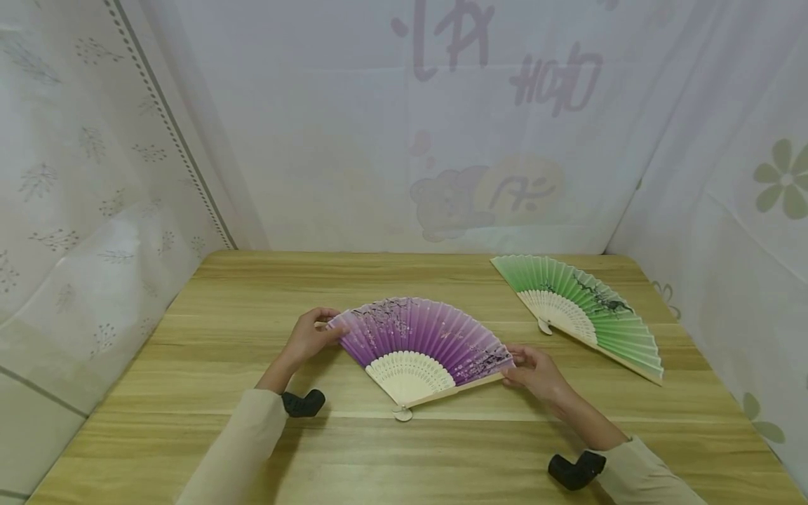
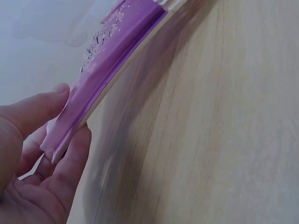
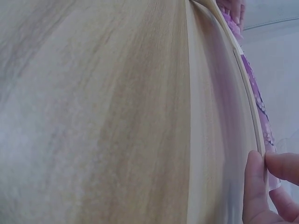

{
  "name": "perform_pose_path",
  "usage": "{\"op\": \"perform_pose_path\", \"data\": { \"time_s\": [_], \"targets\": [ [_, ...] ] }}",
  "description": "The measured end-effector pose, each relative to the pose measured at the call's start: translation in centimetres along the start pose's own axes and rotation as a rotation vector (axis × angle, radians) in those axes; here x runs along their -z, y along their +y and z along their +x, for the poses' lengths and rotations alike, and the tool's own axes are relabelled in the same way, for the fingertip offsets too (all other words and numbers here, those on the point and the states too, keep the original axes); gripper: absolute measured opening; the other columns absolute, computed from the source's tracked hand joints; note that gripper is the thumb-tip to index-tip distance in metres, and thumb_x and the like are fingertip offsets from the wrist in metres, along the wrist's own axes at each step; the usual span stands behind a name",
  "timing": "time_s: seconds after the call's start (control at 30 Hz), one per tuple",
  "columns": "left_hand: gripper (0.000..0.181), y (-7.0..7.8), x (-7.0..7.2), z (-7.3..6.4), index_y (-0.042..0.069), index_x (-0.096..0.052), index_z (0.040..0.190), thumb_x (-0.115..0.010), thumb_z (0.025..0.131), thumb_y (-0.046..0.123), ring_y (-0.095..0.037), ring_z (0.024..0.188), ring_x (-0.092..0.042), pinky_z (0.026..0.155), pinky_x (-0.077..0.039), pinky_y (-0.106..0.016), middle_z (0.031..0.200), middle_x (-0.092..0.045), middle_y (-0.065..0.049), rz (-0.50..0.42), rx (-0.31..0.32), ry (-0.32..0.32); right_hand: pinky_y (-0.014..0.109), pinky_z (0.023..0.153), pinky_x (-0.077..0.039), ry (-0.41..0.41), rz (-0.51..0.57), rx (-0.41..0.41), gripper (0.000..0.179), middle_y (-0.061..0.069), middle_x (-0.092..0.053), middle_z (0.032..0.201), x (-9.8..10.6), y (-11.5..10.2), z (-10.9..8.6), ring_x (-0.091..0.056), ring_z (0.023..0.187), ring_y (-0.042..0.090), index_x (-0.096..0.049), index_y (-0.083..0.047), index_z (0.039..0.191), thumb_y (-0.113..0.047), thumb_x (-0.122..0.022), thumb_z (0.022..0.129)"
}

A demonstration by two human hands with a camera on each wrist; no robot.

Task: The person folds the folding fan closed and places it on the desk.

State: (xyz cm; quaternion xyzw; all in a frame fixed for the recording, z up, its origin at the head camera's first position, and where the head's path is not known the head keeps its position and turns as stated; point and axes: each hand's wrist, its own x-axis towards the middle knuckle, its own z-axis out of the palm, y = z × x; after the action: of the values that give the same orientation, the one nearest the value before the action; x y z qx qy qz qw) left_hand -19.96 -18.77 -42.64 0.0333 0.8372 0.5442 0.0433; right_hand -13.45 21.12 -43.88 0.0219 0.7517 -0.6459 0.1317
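A purple folding fan (image 1: 435, 337) with a blossom print and pale slatted ribs is spread wide, its pivot toward the front of the table. At its left end my left hand (image 1: 313, 335) pinches the outer edge; in the left wrist view the thumb lies on the purple cloth (image 2: 100, 77) and fingers are behind it. My right hand (image 1: 535, 372) grips the right end, thumb and fingers on the pale outer rib (image 3: 252, 109) in the right wrist view. A shadow beneath shows the fan's edges held a little above the wood.
A green folding fan (image 1: 583, 308), also spread, lies at the back right of the wooden table (image 1: 353, 456). White printed curtains (image 1: 315, 154) hang behind and at both sides. A black curved piece sits at each wrist.
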Motion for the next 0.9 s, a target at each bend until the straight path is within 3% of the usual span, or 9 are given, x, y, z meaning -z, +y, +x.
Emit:
{"op": "perform_pose_path", "data": {
  "time_s": [0.13, 0.5, 0.7, 0.9],
  "targets": [
    [0.041, -0.1, 0.3, -0.3, -0.009, -0.048, 0.113, -0.065, 0.079, 0.007, -0.023, 0.084, -0.057, 0.066, -0.048, -0.021, 0.108, -0.048, -0.024, 0.018, -0.014, -0.036, 0.03, 0.075, -0.05, 0.015, 0.029, -0.017, 0.05, 0.02, -0.05, 0.103, -0.1, -0.1, -0.1, -0.057, 0.081, 0.014, -0.034, 0.013, 0.126, 0.005, -0.055, 0.082],
    [0.047, -0.2, 0.7, -0.8, -0.005, -0.044, 0.12, -0.065, 0.078, 0.004, -0.023, 0.087, -0.056, 0.07, -0.049, -0.026, 0.108, -0.047, -0.023, -0.049, -0.028, -0.133, 0.029, 0.076, -0.05, 0.041, 0.037, -0.011, 0.05, 0.02, -0.05, 0.104, -0.1, -0.3, -0.3, -0.056, 0.082, 0.013, -0.034, 0.012, 0.127, 0.005, -0.055, 0.083],
    [0.046, -0.4, 0.8, -1.2, -0.005, -0.045, 0.12, -0.064, 0.078, 0.002, -0.025, 0.086, -0.058, 0.07, -0.05, -0.029, 0.108, -0.047, -0.026, -0.087, -0.05, -0.123, 0.028, 0.076, -0.05, 0.053, 0.045, -0.01, 0.05, 0.018, -0.049, 0.103, -0.1, -0.5, -0.4, -0.056, 0.08, 0.011, -0.033, 0.011, 0.128, 0.004, -0.055, 0.083],
    [0.038, -0.6, 0.9, -1.7, -0.002, -0.05, 0.114, -0.064, 0.079, 0.004, -0.019, 0.079, -0.06, 0.066, -0.052, -0.03, 0.1, -0.05, -0.022, -0.147, -0.142, -0.078, 0.028, 0.077, -0.049, 0.07, 0.057, -0.014, 0.049, 0.016, -0.05, 0.103, -0.1, -0.8, -0.4, -0.056, 0.081, 0.01, -0.034, 0.01, 0.128, 0.004, -0.054, 0.084]
  ]
}}
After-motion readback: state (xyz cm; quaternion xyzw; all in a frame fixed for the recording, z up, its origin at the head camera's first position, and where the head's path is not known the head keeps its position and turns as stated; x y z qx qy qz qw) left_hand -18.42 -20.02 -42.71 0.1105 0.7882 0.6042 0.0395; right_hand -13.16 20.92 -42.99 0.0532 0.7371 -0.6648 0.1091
